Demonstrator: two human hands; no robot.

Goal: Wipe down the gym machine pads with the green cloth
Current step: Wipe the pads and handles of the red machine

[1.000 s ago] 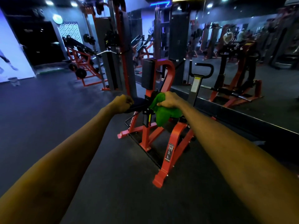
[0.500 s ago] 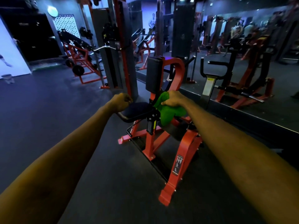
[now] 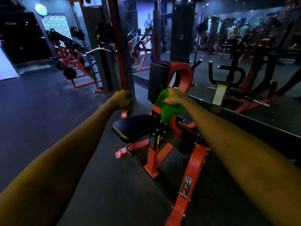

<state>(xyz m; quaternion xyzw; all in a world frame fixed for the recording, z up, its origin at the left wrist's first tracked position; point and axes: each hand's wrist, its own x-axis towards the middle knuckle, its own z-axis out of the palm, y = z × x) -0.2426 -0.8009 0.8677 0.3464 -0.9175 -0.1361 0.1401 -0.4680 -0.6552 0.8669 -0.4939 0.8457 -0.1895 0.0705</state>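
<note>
At the far left stands a red plate-loaded machine (image 3: 70, 62) on the dark floor (image 3: 40, 111). Next to it rises a grey cable tower (image 3: 112, 46) with a curved bar (image 3: 101, 50) hanging at its front.

The left hand (image 3: 123, 99) is held out in the air in front of the tower's base, its fingers curled into a fist with nothing seen in it. It is clear of the pads.

To its right is the red machine (image 3: 193, 168) with two black pads. The seat (image 3: 135, 127) lies flat and low, bare. The back pad (image 3: 157, 80) stands upright behind and above it.

The green cloth (image 3: 169, 110) is bunched at the lower right edge of the back pad, up against the red frame, with a fold hanging down toward the seat post. The right hand (image 3: 175, 97) is clamped on the top of the cloth, knuckles up and thumb curled round its near side.

A wall mirror (image 3: 244, 54) at the right reflects more red machines.
</note>
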